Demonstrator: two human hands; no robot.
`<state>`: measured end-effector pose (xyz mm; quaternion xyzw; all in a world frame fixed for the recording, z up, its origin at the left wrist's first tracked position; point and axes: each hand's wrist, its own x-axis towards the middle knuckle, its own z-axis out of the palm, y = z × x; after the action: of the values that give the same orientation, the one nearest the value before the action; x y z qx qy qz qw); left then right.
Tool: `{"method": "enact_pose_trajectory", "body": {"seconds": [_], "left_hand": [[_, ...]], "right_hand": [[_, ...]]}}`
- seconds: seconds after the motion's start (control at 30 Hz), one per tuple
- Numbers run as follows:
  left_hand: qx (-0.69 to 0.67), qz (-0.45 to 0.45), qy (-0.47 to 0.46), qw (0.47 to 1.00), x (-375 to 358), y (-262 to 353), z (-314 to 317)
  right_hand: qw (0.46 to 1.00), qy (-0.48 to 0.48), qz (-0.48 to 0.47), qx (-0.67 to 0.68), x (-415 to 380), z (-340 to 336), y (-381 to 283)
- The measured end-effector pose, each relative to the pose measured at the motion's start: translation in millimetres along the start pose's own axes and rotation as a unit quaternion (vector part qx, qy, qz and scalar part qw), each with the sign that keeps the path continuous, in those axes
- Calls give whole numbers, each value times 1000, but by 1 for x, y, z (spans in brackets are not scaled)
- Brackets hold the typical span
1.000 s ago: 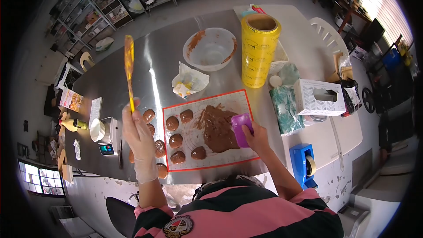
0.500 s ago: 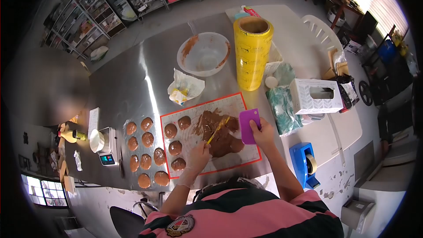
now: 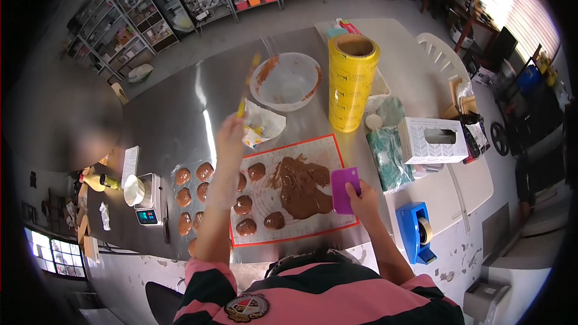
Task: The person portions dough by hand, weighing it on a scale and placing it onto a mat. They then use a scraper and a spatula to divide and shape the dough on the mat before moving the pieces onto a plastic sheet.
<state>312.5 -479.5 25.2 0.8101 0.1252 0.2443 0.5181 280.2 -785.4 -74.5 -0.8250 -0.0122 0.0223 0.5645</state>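
My left hand [image 3: 230, 133], in what looks like a clear plastic glove, is closed round a thin yellow tool [image 3: 248, 87], held upright; motion blurs its tip and hides its kind. It hovers beside a crumpled white wrapper [image 3: 268, 125]. In my right hand [image 3: 363, 200] is a purple scraper [image 3: 345, 192], at the right edge of a red-bordered baking mat [image 3: 295, 238]. Melted chocolate [image 3: 306, 191] spreads over the mat's right half. Several chocolate-coated rounds [image 3: 256, 172] sit along its left and front. More chocolate-coated rounds [image 3: 184, 197] lie left of the mat, partly hidden by my left forearm.
A chocolate-smeared bowl [image 3: 288, 81] and a tall yellow roll of wrap [image 3: 349, 84] stand behind the mat. To the left is a scale [image 3: 147, 207] with a white cup. A tissue box [image 3: 432, 141] and blue tape dispenser [image 3: 414, 232] are on the right.
My left hand has moved from over the chocolate, up and left toward the wrapper, carrying the yellow tool. A chocolate-coated round at the mat's front is now uncovered. My right hand still holds the scraper.
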Motion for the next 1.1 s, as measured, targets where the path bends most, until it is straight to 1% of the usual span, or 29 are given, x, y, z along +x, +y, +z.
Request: {"method": "enact_pose_trajectory", "body": {"seconds": [0.03, 0.07, 0.13, 0.2, 0.23, 0.3, 0.33, 0.37, 0.4, 0.43, 0.47, 0.5, 0.53, 0.57, 0.6, 0.63, 0.7, 0.73, 0.8, 0.83, 0.87, 0.9, 0.93, 0.97, 1.0, 1.07, 1.1], "left_hand": [[38, -17, -13, 999, 17, -32, 18], [74, -35, -25, 996, 31, -49, 34], [111, -110, -87, 984, 46, -32, 60], [92, -61, -129, 986, 66, -63, 83], [91, -62, -120, 987, 70, -65, 92], [236, -12, -73, 969, 72, -64, 109], [238, -17, -66, 969, 66, -64, 110], [260, 29, -40, 964, 55, -64, 107], [286, 74, -10, 955, 44, -65, 103], [258, 100, 12, 961, 31, -71, 103], [236, 123, 42, 963, 16, -80, 100], [209, 133, 62, 967, -3, -77, 92], [183, 143, 85, 969, -24, -72, 82], [190, 130, 101, 968, -44, -75, 73], [191, 119, 112, 968, -62, -78, 63], [205, 109, 129, 964, -77, -81, 47], [164, -4, 101, 981, -105, -85, 18], [166, -10, 109, 980, -117, -90, 4], [98, -128, 209, 965, -141, -111, -34], [1, -156, 233, 960, -155, -125, -55], [-96, -180, 255, 945, -165, -115, -77], [-206, -222, 284, 909, -177, -104, -94], [-314, -260, 308, 860, -183, -70, -114], [-466, -211, 300, 805, -203, -77, -133], [-615, -134, 257, 733, -221, -82, -151], [-693, -60, 246, 675, -241, -72, -180], [-700, -57, 272, 658, -248, -66, -193]], "right_hand": [[1000, -4, -4, -9, -2, 0, -1], [1000, -5, -12, -9, -5, -1, -4], [1000, -15, -19, -16, -11, -2, -8], [999, -30, -18, -13, -15, -2, -3], [999, -38, -8, -8, -17, -2, 0], [999, -38, -5, -4, -20, -4, 3], [999, -33, 4, 2, -22, -4, 6], [999, -41, 0, 2, -24, -5, 13], [1000, -22, -8, -3, -24, -5, 22], [1000, -9, -18, -6, -24, -4, 30], [998, 1, -29, -47, -24, -4, 38], [995, -33, 2, -93, -24, -11, 21], [997, -36, 6, -71, -23, -11, 20], [997, -43, -3, -58, -22, -10, 20], [999, -54, -9, -6, -20, -7, 28], [998, -66, -2, -9, -17, -5, 19], [996, -83, 7, -17, -13, -2, 11], [995, -100, 14, -13, -9, 0, 10], [992, -128, 16, -12, -1, 9, 7], [990, -139, -10, 19, 4, 18, 8], [987, -150, -34, 50, 6, 26, 5], [985, -161, -36, 50, 8, 36, 0], [973, -224, -32, 52, 9, 49, -10], [956, -286, -28, 53, 7, 61, -20], [954, -294, -32, 51, 2, 79, -21], [915, -373, -115, 107, -10, 128, -24], [901, -408, -103, 101, -22, 146, -39]]}}
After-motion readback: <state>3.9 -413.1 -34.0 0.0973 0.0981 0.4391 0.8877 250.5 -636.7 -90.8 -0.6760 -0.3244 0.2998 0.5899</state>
